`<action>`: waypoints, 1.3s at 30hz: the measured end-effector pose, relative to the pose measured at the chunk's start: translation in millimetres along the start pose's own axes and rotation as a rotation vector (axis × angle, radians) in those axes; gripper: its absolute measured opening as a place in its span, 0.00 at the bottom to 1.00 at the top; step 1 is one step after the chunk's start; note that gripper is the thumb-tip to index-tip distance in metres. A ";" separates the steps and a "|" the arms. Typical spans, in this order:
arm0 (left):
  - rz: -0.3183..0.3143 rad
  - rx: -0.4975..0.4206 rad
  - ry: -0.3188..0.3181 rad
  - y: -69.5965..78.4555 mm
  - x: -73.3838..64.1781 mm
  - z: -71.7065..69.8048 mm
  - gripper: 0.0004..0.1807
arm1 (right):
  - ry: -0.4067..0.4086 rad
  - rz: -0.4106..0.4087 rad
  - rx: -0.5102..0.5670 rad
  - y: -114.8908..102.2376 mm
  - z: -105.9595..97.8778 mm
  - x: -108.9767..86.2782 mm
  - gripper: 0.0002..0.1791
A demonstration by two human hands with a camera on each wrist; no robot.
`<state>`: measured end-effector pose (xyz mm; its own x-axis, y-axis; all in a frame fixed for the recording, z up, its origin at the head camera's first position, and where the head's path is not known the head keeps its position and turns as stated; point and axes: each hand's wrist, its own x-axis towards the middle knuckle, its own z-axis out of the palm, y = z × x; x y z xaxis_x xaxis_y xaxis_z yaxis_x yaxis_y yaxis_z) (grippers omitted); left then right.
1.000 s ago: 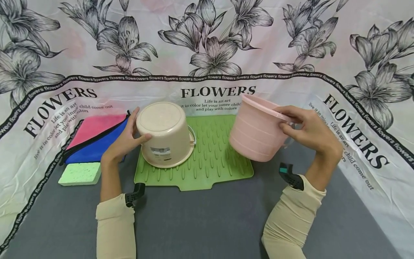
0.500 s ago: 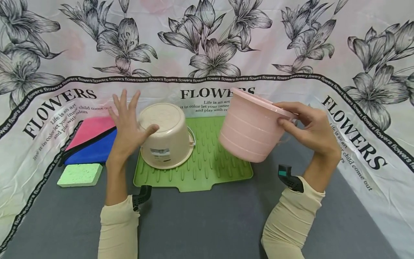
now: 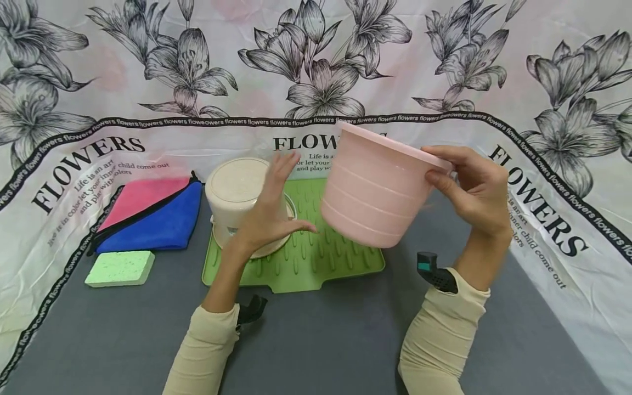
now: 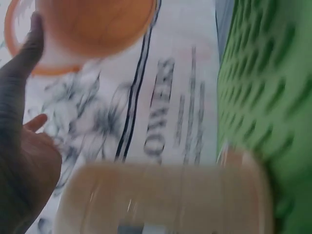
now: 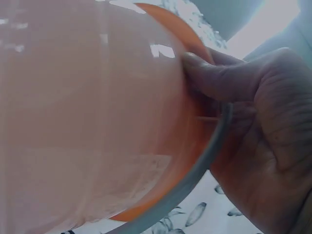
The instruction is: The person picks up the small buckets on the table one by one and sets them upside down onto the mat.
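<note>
A pink bucket (image 3: 377, 186) is held up over the right part of a green ridged mat (image 3: 316, 274), its mouth tipped up to the right. My right hand (image 3: 476, 186) pinches its rim at the right side, thumb outside. In the right wrist view a grey handle (image 5: 200, 168) curves beneath the bucket's rim. My left hand (image 3: 269, 208) has its fingers spread and thumb out toward the pink bucket, holding nothing. Behind it a cream bucket (image 3: 234, 181) stands upside down on the mat's left part, partly hidden by that hand.
Left of the mat lie a pink and blue zipped pouch (image 3: 153, 219) and a light green sponge (image 3: 120, 269). A white cloth (image 3: 257, 99) printed with flowers rises behind the grey tabletop (image 3: 316, 340).
The left hand has let go of the cream bucket and moved right, across its front. The right hand has brought the pink bucket leftward and slightly up.
</note>
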<state>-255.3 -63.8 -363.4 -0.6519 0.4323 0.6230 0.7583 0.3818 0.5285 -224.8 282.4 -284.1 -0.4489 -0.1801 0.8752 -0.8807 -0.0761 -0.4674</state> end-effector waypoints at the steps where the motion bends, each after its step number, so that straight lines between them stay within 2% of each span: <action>1: -0.030 -0.095 -0.019 2.6 1.0 5.4 0.74 | 0.013 -0.007 0.011 0.9 2.5 1.0 0.16; 3: -0.108 -0.283 -0.059 7.2 2.0 14.8 0.76 | 0.028 -0.011 0.012 2.3 7.6 2.7 0.16; 5: -0.210 -0.428 -0.104 10.9 1.5 21.8 0.79 | 0.026 -0.010 -0.001 2.6 12.5 4.1 0.17; 9: -0.348 -0.616 -0.180 14.0 -0.8 29.9 0.85 | 0.000 -0.030 -0.006 2.4 20.6 7.3 0.18; 12: -0.391 -0.695 -0.197 15.8 -0.6 32.5 0.89 | -0.023 -0.047 0.013 4.2 24.9 10.0 0.17; 14: -0.421 -0.700 -0.174 17.6 0.1 33.5 0.88 | -0.037 -0.046 0.006 6.1 26.4 11.0 0.17; 17: -0.432 -0.665 -0.098 19.6 1.8 35.0 0.80 | -0.043 -0.027 -0.032 9.1 26.3 12.2 0.16; 19: -0.424 -0.641 -0.033 19.6 2.6 36.5 0.75 | -0.025 0.007 -0.099 10.3 24.7 13.4 0.19; 21: -0.406 -0.638 0.028 19.4 3.2 37.8 0.73 | 0.006 0.099 -0.215 10.0 22.5 14.5 0.25; 22: -0.396 -0.642 0.058 19.2 3.5 38.6 0.73 | 0.013 0.177 -0.279 9.3 21.6 15.1 0.30; 24: -0.396 -0.638 0.110 19.7 4.0 39.5 0.71 | -0.004 0.391 -0.393 6.9 19.5 15.2 0.42; 27: -0.384 -0.649 0.175 20.6 5.9 41.0 0.66 | -0.109 0.722 -0.449 2.7 17.7 15.1 0.52; 29: -0.369 -0.656 0.207 21.0 7.0 42.0 0.64 | -0.221 0.866 -0.439 0.1 17.3 14.8 0.52; 31: -0.352 -0.672 0.230 20.9 7.5 42.7 0.63 | -0.343 0.922 -0.419 -1.0 18.2 14.7 0.47; 34: -0.337 -0.680 0.254 21.1 7.5 42.6 0.62 | -0.481 0.905 -0.377 -1.4 21.1 14.1 0.38; 36: -0.335 -0.681 0.263 21.3 6.9 42.1 0.63 | -0.503 0.874 -0.324 -0.9 24.1 14.3 0.35; 39: -0.353 -0.666 0.270 23.3 6.6 41.4 0.65 | -0.481 0.853 -0.278 -2.2 27.3 15.1 0.37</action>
<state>-242.3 -18.2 -370.8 -0.8944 0.1317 0.4274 0.4090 -0.1458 0.9008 -225.6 253.0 -273.2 -0.8894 -0.4478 0.0917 -0.3265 0.4819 -0.8131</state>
